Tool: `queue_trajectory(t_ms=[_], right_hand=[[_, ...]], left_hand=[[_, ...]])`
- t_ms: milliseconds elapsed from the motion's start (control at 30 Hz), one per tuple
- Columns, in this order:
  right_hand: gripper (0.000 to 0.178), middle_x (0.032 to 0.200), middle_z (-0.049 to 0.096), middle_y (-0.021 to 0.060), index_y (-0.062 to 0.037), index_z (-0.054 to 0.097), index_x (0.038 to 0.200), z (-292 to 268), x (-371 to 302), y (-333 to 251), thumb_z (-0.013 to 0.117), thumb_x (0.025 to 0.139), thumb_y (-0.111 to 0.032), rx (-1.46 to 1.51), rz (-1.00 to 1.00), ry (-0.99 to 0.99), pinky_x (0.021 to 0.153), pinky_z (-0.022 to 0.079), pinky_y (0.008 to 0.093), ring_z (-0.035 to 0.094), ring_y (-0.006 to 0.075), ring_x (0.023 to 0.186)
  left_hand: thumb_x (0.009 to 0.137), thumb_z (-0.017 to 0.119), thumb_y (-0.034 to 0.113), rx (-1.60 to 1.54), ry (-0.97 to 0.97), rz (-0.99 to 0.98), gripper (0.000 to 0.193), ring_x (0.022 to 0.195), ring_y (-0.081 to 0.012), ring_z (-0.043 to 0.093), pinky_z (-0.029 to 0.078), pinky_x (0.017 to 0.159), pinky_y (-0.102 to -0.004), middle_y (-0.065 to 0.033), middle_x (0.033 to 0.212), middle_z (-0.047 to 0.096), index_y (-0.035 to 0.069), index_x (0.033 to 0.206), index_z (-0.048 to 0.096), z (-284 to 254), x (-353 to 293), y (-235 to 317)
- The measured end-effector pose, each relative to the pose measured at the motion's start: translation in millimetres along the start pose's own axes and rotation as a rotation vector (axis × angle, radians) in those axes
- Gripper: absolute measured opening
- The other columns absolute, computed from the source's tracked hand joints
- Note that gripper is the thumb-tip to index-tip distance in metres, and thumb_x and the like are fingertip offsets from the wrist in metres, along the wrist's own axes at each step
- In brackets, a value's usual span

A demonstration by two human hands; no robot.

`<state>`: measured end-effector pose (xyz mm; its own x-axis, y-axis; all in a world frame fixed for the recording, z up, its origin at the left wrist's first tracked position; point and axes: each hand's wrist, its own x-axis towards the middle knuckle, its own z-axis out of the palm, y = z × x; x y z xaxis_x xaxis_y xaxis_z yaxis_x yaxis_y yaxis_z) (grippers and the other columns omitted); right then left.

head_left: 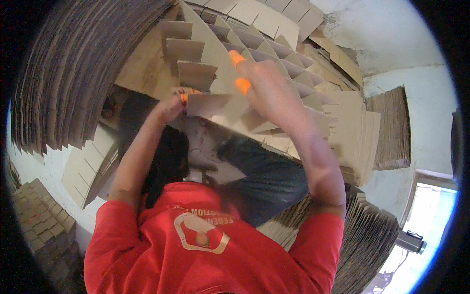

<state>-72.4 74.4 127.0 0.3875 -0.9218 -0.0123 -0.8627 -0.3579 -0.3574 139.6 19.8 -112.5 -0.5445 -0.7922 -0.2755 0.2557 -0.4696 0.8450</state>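
Note:
A cardboard divider grid (267,49) of interlocking strips stands on the wooden worktop, with a long plain strip (215,59) along its left side. Several short cardboard tabs stick out to the left of that strip. My left hand (172,105), with orange covers on its fingertips, is closed at the left end of the nearest cardboard strip (208,104); its fingertips are partly hidden. My right hand (268,85) reaches over the grid. Its orange-covered index finger and thumb are stretched apart against the long strip, and its other fingers are hidden.
Tall stacks of cardboard strips stand at the far left (58,73) and right (391,127). More flat slotted sheets (352,137) lie right of the grid. The worktop's bare wood (142,68) shows at the left. Another stack (364,235) is beside my right elbow.

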Motion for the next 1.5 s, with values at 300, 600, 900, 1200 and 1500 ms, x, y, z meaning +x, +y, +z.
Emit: queue_trajectory(t_ms=[300, 600, 900, 1200, 1500], right_hand=[[0.041, 0.079, 0.059, 0.0264, 0.003, 0.055, 0.123, 18.6, -19.0, 16.0, 0.062, 0.083, -0.006, 0.123, -0.059, 0.13, 0.065, 0.045, 0.0452, 0.058, 0.0425, 0.074], [0.053, 0.076, 0.064, 0.0241, 0.0048, 0.044, 0.131, 22.9, -20.2, 8.0, 0.057, 0.081, -0.002, 0.026, -0.088, 0.088, 0.063, 0.052, 0.0493, 0.065, 0.0403, 0.072], [0.032, 0.085, 0.066, 0.023, 0.0037, 0.058, 0.111, 55.9, -18.9, 12.2, 0.056, 0.08, -0.002, -0.114, 0.038, -0.238, 0.07, 0.053, 0.0506, 0.066, 0.041, 0.079], [0.029, 0.073, 0.065, 0.0174, -0.0022, 0.066, 0.082, 11.1, -24.5, 47.2, 0.07, 0.083, -0.031, 0.165, 0.166, 0.348, 0.061, 0.05, 0.0395, 0.062, 0.0309, 0.065], [0.038, 0.083, 0.066, 0.024, 0.0012, 0.067, 0.082, 150.6, -50.9, 86.9, 0.07, 0.078, -0.037, 0.229, 0.436, 0.13, 0.071, 0.051, 0.0473, 0.064, 0.0396, 0.08]], left_hand=[[0.087, 0.063, 0.012, -0.154, -0.203, 0.016, 0.017, 0.077, -0.0185, 0.069, 0.059, 0.069, -0.0335, -0.011, 0.093, 0.07, -0.002, 0.096, 0.065, 19.3, 32.1, -47.7], [0.094, 0.05, 0.017, -0.146, -0.035, 0.031, 0.023, 0.074, -0.0196, 0.068, 0.057, 0.067, -0.0325, -0.0102, 0.087, 0.071, 0.0, 0.092, 0.066, 31.3, 27.0, -36.7], [0.091, 0.053, 0.026, 0.565, 0.316, 0.121, 0.033, 0.084, -0.0239, 0.064, 0.052, 0.075, -0.0371, -0.0136, 0.102, 0.066, 0.0, 0.11, 0.061, -98.1, 94.8, -117.8], [0.078, 0.075, 0.02, 0.822, 0.478, 0.555, 0.042, 0.082, -0.0137, 0.062, 0.049, 0.074, -0.0273, -0.005, 0.093, 0.067, 0.003, 0.115, 0.066, -21.0, -46.3, 51.4], [0.066, 0.082, 0.019, 1.509, 0.228, 1.039, 0.081, 0.133, -0.0302, 0.039, 0.035, 0.108, -0.0433, -0.0111, 0.14, 0.046, 0.008, 0.138, 0.045, 60.5, -30.0, 87.5]])
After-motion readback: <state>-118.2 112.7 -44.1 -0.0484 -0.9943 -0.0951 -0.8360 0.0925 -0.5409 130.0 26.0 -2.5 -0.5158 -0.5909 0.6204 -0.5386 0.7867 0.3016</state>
